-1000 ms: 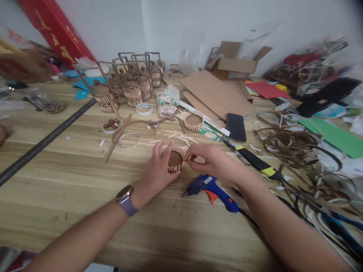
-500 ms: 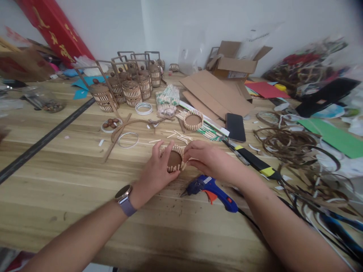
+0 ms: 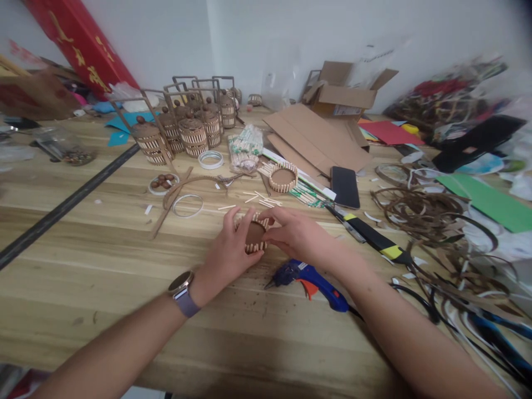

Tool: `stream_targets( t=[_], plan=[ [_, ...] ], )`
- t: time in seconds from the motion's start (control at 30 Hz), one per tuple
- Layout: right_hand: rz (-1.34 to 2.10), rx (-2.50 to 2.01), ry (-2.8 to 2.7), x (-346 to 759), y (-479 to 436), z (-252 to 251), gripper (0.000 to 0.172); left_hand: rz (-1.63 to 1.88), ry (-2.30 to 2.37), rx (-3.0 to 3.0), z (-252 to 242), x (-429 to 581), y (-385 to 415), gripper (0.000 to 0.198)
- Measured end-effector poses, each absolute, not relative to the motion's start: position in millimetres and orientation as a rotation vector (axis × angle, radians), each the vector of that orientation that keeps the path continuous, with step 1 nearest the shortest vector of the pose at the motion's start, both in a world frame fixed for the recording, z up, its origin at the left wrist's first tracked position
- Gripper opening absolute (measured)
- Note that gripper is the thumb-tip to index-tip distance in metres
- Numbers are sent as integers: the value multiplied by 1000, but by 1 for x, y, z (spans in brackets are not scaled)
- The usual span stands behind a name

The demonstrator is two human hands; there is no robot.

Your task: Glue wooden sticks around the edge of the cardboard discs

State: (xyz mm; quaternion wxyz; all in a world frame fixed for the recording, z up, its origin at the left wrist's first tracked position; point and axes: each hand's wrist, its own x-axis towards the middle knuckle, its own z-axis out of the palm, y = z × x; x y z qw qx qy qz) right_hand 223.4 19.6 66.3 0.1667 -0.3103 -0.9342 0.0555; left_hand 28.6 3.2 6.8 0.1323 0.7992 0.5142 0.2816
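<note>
A round brown piece edged with short pale sticks [image 3: 255,235] rests on the wooden table between my hands. My left hand [image 3: 233,241], with a watch on its wrist, grips it from the left, thumb at the near edge and fingers at the far edge. The fingers of my right hand [image 3: 296,234] are pressed together at its right rim; whatever they pinch is too small to make out. A blue glue gun [image 3: 313,277] lies just below my right hand. Beyond the hands sits a second stick-edged ring [image 3: 283,177], near loose pale sticks [image 3: 266,200].
A black and yellow cutter [image 3: 376,238] and a phone [image 3: 344,187] lie to the right, beside tangled brown strips [image 3: 407,199]. Several small lidded baskets [image 3: 193,133] stand at the back left. Flat cardboard [image 3: 311,136] lies behind. White rings [image 3: 188,205] are at the left.
My right hand has shifted slightly left, its fingertips now over the right rim of the round piece. My left hand and the piece look unmoved.
</note>
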Motion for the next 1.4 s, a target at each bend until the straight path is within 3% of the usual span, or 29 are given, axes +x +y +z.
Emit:
stream_targets(
  t=[0.3,0.8,1.4],
  plan=[
    [146,-847,-2603,221,22,58,16,835,1468,2344,6,28,4,92],
    [-268,-935,-2746,216,18,47,3,839,1477,2359,4,27,5,97],
    [-245,-927,-2694,218,19,41,5,820,1533,2340,6,28,4,99]
  ],
)
